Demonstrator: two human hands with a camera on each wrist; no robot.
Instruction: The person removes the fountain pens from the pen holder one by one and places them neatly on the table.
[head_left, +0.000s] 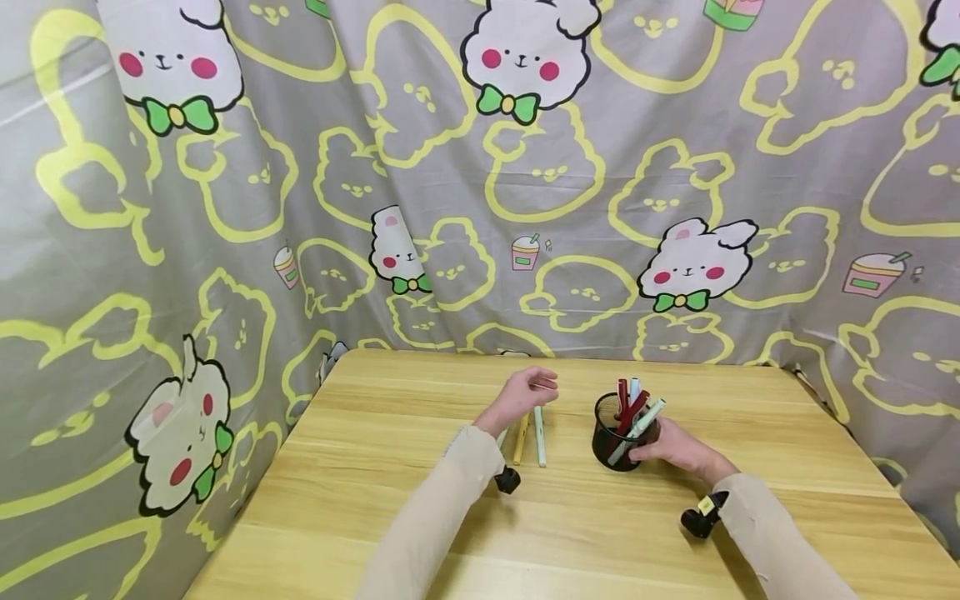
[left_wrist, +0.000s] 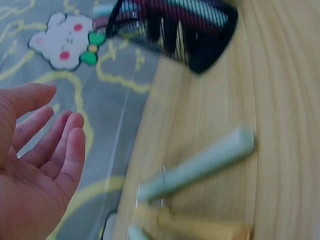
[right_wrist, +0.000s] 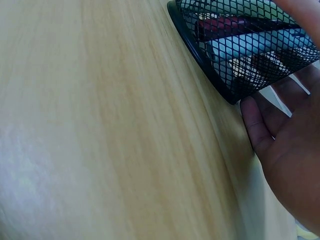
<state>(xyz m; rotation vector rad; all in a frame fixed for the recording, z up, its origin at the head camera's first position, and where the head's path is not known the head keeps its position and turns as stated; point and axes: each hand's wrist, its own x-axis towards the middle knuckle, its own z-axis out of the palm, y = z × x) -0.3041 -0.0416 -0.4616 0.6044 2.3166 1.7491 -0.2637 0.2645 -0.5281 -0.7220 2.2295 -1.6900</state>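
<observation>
My right hand [head_left: 681,448] grips a black mesh pen holder [head_left: 606,448] from its right side, thumb across the front and fingers round the back. Dark red pens [head_left: 622,395], a light blue pen [head_left: 635,388] and a pale green pen [head_left: 651,414] stick out of its top. Left of the holder, my left hand [head_left: 525,392] hovers with relaxed, slightly bent fingers and nothing in them. Close by it on the table lie a pale green pen [head_left: 541,442] and a yellow pen [head_left: 522,443]. A second green pen [left_wrist: 137,233] beside them is mostly hidden by the left forearm in the head view.
The wooden table [head_left: 360,433] reaches back to a grey curtain [head_left: 450,192] printed with yellow outlines and white cartoon animals. This curtain also hangs along the left and right sides. Small black wrist cameras [head_left: 507,480] sit under both sleeves.
</observation>
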